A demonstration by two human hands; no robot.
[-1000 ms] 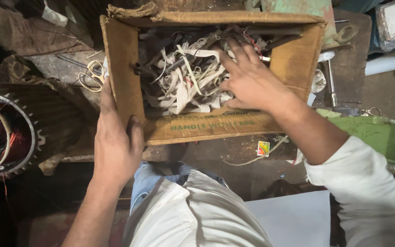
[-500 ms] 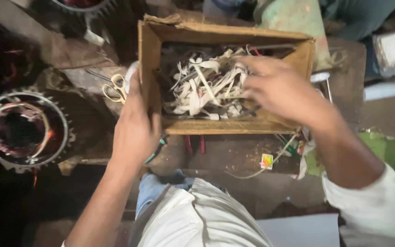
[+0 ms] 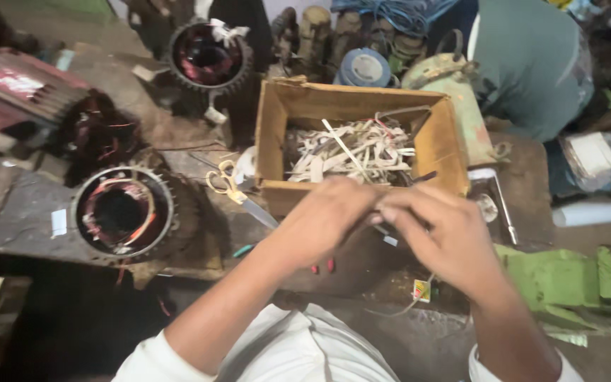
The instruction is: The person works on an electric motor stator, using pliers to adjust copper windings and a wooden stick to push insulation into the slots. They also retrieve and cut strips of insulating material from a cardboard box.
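Nearest the camera, the person's white-sleeved forearms come up from the bottom edge and meet over the front of the bench. The left hand (image 3: 327,219) and the right hand (image 3: 440,237) are pressed together fingertip to fingertip just in front of the cardboard box (image 3: 271,145), both curled inward, pinching something small and thin between them; it is too blurred and too hidden by the fingers to tell what it is. Neither hand touches the box.

There is little free room around the hands. Just left of them lie scissors with yellow handles (image 3: 231,187), blades pointing toward the left wrist. Further left a round motor stator with copper windings (image 3: 123,211) sits near the bench's front edge, beyond which the floor drops into dark. To the right a green painted block (image 3: 567,279) crowds the right forearm, and a small coloured packet (image 3: 421,290) lies at the bench lip below the right hand.

The box stands open directly behind the hands, its near wall almost against the knuckles, filled with a loose tangle of pale paper strips (image 3: 355,150). Beyond it stand a second stator (image 3: 210,55), a blue roll of tape (image 3: 365,68), and a person in a teal shirt (image 3: 532,64) at the far right.
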